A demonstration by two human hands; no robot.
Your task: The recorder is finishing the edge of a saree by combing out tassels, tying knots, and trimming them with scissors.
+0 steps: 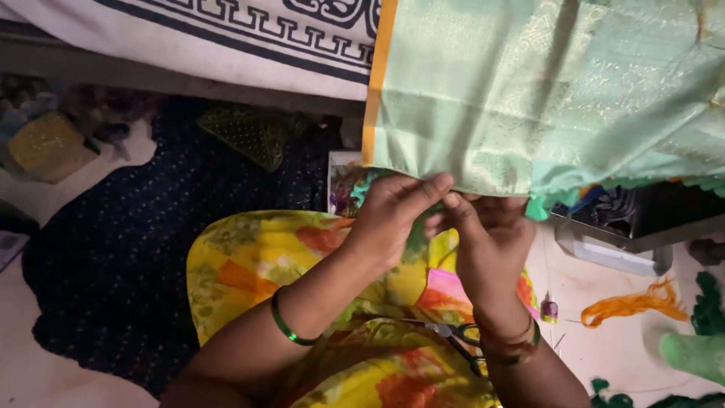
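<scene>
Pinching the green cloth (544,98) hem, left hand (389,219) and right hand (491,242) hide its edge.

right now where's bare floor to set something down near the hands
Bare floor lies right of the right hand, between the small bottle and orange thread. More lies lower left beside the dark cloth. The lap with scissors is crowded.

Lighting was uneven and fairly dim indoors. The green cloth (544,91) was the brightest area, lit from above with a soft sheen and fold shadows. The dark mat (136,227) lost detail in shadow. The left edge was blurred and soft. Colours appeared oversaturated; no hard glare was observed.
</scene>
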